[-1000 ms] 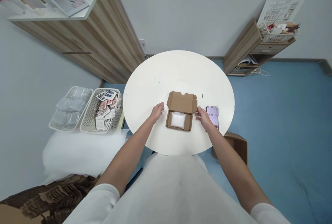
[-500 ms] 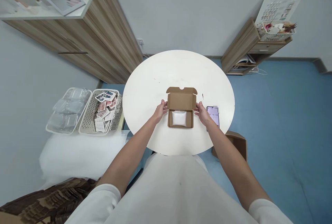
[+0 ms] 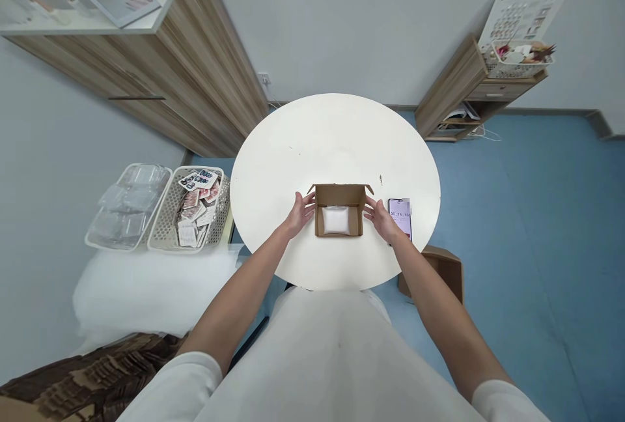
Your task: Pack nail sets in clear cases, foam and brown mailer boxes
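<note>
A small brown rectangular cardboard box [image 3: 340, 195] is set between the two hands on a round white bench [image 3: 336, 135], with its lid raised roughly upright and the lid's side flaps spread outward. Inside the box a white pillow-shaped packet [image 3: 336, 219] is laid. The left hand [image 3: 299, 213] is held loosely open at the box's left side, and the right hand [image 3: 379, 219] is held likewise at its right; neither is closed around anything, and whether the cardboard is touched by the fingertips cannot be told. A flat dark-edged phone [image 3: 400, 215] with a lit pale screen is placed just beside the right hand, on its outer side. Well to the left of the left hand, printed paper cards [image 3: 196, 207] are held in a white perforated plastic basket [image 3: 163, 223].
</note>
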Demonstrator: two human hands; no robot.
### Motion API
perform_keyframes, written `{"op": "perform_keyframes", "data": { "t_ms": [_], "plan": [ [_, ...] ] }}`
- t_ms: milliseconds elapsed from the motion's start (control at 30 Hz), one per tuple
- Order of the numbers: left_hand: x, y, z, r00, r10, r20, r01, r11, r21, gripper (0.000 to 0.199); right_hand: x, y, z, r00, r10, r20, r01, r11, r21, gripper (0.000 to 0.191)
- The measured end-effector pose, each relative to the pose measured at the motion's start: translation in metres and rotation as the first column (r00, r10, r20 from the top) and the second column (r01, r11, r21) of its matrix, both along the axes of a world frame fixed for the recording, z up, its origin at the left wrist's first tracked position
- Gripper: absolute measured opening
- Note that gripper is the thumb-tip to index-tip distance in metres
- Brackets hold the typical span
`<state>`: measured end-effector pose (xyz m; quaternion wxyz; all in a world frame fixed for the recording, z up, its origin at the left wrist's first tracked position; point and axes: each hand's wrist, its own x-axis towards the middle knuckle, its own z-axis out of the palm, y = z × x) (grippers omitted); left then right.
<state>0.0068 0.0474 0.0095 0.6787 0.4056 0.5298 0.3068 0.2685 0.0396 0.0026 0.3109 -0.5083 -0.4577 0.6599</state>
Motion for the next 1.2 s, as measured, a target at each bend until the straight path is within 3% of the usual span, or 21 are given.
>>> {"op": "perform_keyframes", "data": {
  "t_ms": [100,467,867,1067,1200],
  "plan": [
    [-0.001,-0.003,0.001,1.0,0.005,0.009,-0.005,1.0,0.011,0.077,0.0,-0.003,-0.001,1.0,0.004,0.005,-0.004,1.0,-0.002,0.06],
    [-0.001,-0.01,0.011,0.971,-0.094,-0.219,0.094,0.996,-0.01,0.078,0.004,-0.007,-0.01,0.99,-0.031,0.138,0.038,0.998,-0.051,0.068],
    [-0.004,-0.029,0.002,0.997,-0.069,0.019,0.07,0.997,-0.033,0.066,0.006,-0.03,-0.007,0.995,0.049,0.092,-0.045,0.998,-0.046,0.059],
    [-0.005,-0.037,-0.002,0.992,-0.107,-0.059,0.107,0.994,-0.011,0.063,0.006,-0.038,-0.017,0.999,0.038,0.033,-0.038,0.999,-0.021,0.058],
    [-0.005,-0.041,-0.008,0.991,-0.105,-0.078,0.107,0.994,0.015,0.058,0.005,-0.043,-0.014,0.999,0.035,-0.022,-0.034,0.998,0.048,0.057]
  ]
}}
